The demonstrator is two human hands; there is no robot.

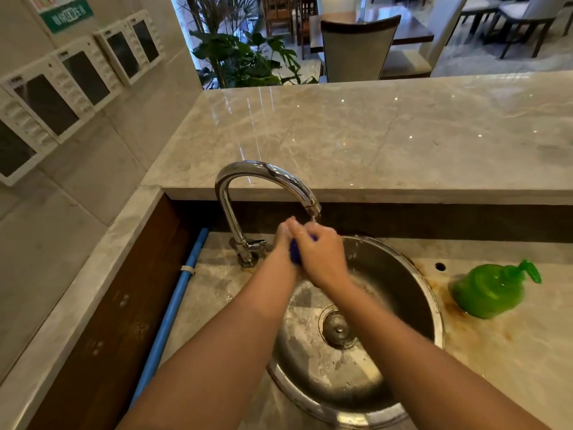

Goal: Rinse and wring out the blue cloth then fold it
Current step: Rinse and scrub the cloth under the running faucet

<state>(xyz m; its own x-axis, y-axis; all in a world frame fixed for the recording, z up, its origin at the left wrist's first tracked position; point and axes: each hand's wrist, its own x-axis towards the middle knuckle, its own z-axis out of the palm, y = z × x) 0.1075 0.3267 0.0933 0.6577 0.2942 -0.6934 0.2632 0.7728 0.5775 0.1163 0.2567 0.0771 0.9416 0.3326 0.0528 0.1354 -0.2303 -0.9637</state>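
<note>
The blue cloth (pixel 295 252) is bunched small between both hands, only a sliver of it showing. My left hand (pixel 283 240) and my right hand (pixel 322 254) are clasped together around it, just under the spout of the chrome tap (pixel 248 181). A thin trickle of water falls from the spout onto my fingers. Both hands hover over the far left rim of the round steel sink (pixel 412 274), whose drain (pixel 338 328) sits below them.
A green soap dispenser (pixel 490 290) stands on the stained counter right of the sink. A blue pipe (pixel 173 305) runs along the left side. A raised marble ledge (pixel 372 128) lies behind the tap. White wall panels (pixel 86 76) hang at left.
</note>
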